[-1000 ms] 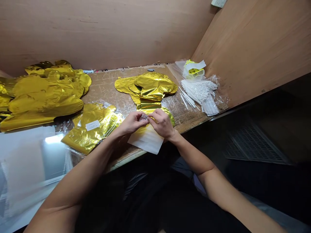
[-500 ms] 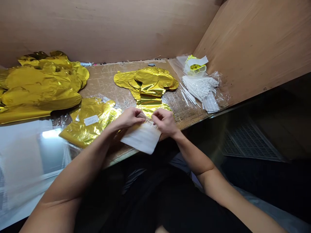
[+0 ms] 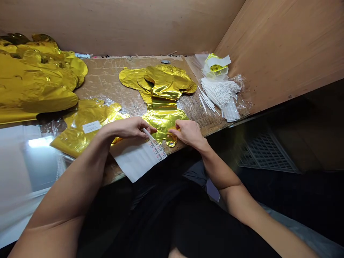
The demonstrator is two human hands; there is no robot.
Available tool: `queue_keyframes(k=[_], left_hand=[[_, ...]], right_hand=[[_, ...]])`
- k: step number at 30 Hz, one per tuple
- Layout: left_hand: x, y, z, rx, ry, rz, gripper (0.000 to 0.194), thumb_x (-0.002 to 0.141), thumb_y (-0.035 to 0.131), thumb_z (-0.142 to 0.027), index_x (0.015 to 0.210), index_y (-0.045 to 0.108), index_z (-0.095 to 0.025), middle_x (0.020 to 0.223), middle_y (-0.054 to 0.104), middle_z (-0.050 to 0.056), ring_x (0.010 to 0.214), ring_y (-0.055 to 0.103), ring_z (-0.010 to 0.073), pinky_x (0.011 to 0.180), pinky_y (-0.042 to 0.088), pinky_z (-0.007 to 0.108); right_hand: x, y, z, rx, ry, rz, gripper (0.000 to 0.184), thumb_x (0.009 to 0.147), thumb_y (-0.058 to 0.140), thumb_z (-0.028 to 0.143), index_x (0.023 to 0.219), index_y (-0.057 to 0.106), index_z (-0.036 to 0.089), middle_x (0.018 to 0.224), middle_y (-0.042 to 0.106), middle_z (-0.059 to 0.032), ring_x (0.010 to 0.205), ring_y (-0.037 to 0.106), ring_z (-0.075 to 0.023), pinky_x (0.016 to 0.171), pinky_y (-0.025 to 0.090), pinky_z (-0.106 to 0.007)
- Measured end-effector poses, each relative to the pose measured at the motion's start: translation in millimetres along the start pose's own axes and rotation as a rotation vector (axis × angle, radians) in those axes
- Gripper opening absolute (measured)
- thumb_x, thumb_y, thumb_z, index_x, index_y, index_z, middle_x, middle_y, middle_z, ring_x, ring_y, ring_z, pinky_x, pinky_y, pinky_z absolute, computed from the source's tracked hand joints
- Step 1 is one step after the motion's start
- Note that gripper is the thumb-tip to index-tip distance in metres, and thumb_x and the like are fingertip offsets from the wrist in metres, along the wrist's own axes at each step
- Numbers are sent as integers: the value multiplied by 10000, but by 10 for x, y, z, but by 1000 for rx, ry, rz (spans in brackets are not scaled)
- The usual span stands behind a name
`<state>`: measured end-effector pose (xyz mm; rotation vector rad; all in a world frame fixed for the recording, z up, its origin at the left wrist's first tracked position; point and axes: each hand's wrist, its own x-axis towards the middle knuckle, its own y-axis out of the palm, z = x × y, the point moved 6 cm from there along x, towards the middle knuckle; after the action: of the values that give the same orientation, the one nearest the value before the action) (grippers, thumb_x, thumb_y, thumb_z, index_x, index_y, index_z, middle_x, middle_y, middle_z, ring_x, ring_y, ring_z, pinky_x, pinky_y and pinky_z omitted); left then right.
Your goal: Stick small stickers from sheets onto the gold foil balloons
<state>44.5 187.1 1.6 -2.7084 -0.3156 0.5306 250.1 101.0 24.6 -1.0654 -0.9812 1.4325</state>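
My left hand (image 3: 134, 128) is closed on the upper edge of a white sticker sheet (image 3: 131, 159). Rows of small printed CE marks run along the sheet's right side, and a narrow white strip sticks up by my fingers. The sheet hangs partly over the table's front edge. My right hand (image 3: 189, 132) has its fingers curled and its thumb against the tail end of a gold foil balloon (image 3: 165, 120); whatever is between the fingertips is hidden. This flat balloon lies in front of me, its far part folded in layers.
At left lie a heap of gold foil balloons (image 3: 34, 82) and a clear-bagged gold balloon with a white label (image 3: 91, 127). White sticks (image 3: 219, 91) and a yellow-and-white roll (image 3: 217, 65) lie at right. Wooden panels (image 3: 134, 28) close the back and right side.
My hands have moved apart. My left hand has drawn the sticker sheet left and turned its printed side up; my right hand has left the sheet and come down on the balloon's tail.
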Motion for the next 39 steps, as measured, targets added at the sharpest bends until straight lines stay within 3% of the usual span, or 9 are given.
queue_keyframes(k=[4,11,16,18,21,24,27,32,39], left_hand=[[-82,-32,-112,-37,74,66,288,843,767,-461,728,711,-203,1071,827,108,1172,743,317,826,564,277],[-174,55,-313,-199,190,145,285,819,841,-472,801,764,-198,1103,812,125,1080,746,290,875,562,302],[-48,99,-244,-183,127,28,334,742,869,-494,746,720,-196,745,732,24,718,674,189,686,514,243],[-28,131,-212,-174,103,66,311,761,848,-478,745,710,-200,695,701,12,647,634,173,623,486,242],[-41,127,-212,-218,95,105,300,824,802,-464,766,684,-195,772,733,40,705,664,185,639,498,249],[-82,16,-231,-305,112,16,330,850,793,-482,779,672,-183,810,747,59,741,678,185,661,512,252],[-163,-98,-211,-367,120,-74,355,806,854,-474,782,683,-164,742,722,46,656,644,152,599,483,228],[-309,-52,-237,-470,155,72,407,719,934,-474,739,705,-138,663,702,57,570,617,140,524,476,212],[-132,-86,-305,-552,110,-301,385,747,941,-429,800,693,-140,705,701,29,587,626,112,517,527,181]], right_hand=[[57,109,50,163,-319,103,227,987,709,372,868,657,186,905,659,-36,841,537,-169,777,327,-285],[299,91,-96,626,-234,417,395,1005,577,495,765,561,181,682,458,46,630,379,-104,603,274,-248],[656,-202,-154,662,-266,608,393,1001,607,527,800,558,193,670,507,39,578,394,-94,544,317,-237],[1012,-478,-348,490,-213,476,334,1034,592,425,809,596,178,710,577,1,611,443,-100,579,371,-247],[1507,-1087,-734,171,20,-35,446,1136,303,234,899,645,74,975,685,-150,837,584,-115,739,442,-302],[1494,-1397,-708,96,49,-359,548,1146,147,188,1038,660,28,1181,660,-222,1075,627,-177,863,472,-355],[1037,-1195,-292,217,-153,-432,425,1148,333,319,1087,707,126,1103,702,-144,1022,654,-208,881,514,-356],[230,-279,329,375,-481,6,285,1090,537,347,1054,769,185,1093,749,-97,999,669,-204,932,521,-365],[-61,-225,202,802,-276,57,385,1085,540,475,1203,743,169,1056,764,-72,937,698,-190,831,531,-295]])
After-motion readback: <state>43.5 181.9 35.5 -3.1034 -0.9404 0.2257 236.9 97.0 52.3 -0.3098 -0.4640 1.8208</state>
